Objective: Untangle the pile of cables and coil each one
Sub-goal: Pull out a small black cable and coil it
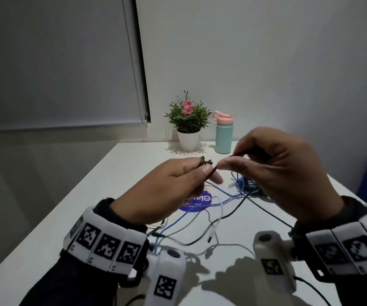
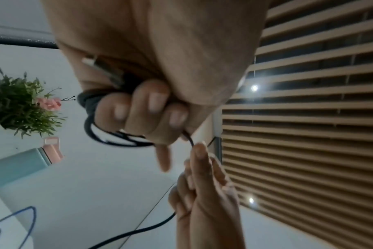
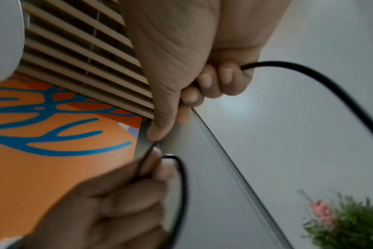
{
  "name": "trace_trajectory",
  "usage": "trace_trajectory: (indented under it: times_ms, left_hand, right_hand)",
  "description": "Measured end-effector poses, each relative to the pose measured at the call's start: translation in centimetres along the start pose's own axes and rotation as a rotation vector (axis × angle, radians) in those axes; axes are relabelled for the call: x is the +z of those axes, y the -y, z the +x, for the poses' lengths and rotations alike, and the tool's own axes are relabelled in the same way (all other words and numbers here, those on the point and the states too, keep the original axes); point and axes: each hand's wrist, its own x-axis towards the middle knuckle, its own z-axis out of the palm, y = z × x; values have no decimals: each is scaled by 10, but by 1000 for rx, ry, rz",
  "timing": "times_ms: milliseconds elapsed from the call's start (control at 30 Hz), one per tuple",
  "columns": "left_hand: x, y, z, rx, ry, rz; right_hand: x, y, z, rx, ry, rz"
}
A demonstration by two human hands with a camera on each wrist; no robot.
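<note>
Above the white table (image 1: 103, 202), my left hand (image 1: 200, 173) grips a small coil of black cable (image 1: 203, 161). In the left wrist view its curled fingers (image 2: 151, 107) hold the black loops (image 2: 117, 141), with a silver plug (image 2: 102, 69) lying against the palm. My right hand (image 1: 240, 161) pinches the same black cable (image 3: 309, 72) just right of the coil, thumb nearly touching the left hand. The cable's free length hangs down to the table. Below lies the tangled pile (image 1: 244, 186) of blue, white and black cables.
A potted plant (image 1: 188, 122) and a teal bottle with a pink lid (image 1: 224, 133) stand at the table's far edge. A purple round sticker (image 1: 198, 200) lies under the loose cables. White camera mounts (image 1: 167, 272) hang below both wrists.
</note>
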Motion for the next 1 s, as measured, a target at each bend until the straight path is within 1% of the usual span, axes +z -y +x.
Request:
trace_trajectory:
  times_ms: [67, 133, 200, 300, 367, 400, 433, 467, 533, 600, 667, 767, 867, 933, 1000]
  left_hand:
    - [-7, -1, -3, -31, 40, -193]
    - [-15, -2, -5, -6, 21, -413]
    - [-20, -4, -5, 23, -24, -624]
    - [-20, -4, 0, 35, -35, -952]
    - [-16, -4, 3, 38, -4, -1135]
    - [-15, -3, 4, 31, -4, -1170]
    - [-15, -1, 4, 12, -17, -1163]
    - [-15, 2, 5, -17, -36, -1124]
    - [-13, 7, 6, -98, -54, -1009]
    - [-8, 11, 7, -177, -19, -928]
    - [1, 12, 8, -222, 28, -892]
    - [9, 13, 9, -239, 41, -857]
    - [13, 13, 8, -252, 43, -851]
    - [17, 12, 9, -242, -30, -823]
    - [22, 17, 12, -224, -149, -638]
  right_hand:
    - [1, -8, 1, 28, -86, -52]
    - [2, -17, 2, 23, -113, -108]
    - [3, -25, 3, 21, -108, -189]
    - [12, -28, 1, 52, -39, -166]
    - [23, -25, -4, 87, 70, -141]
    - [27, -24, -7, 117, 134, -124]
    - [29, -23, -9, 145, 177, -102]
    - [29, -23, -10, 172, 186, -77]
    - [26, -24, -9, 241, 165, 5]
    - [24, -19, -8, 266, 200, 145]
    - [26, -8, -8, 201, 262, 219]
    - [33, 1, -11, 92, 300, 121]
    - [33, 0, -9, 110, 300, 132]
    - [32, -2, -9, 130, 252, 134]
    - [34, -4, -10, 117, 151, 79]
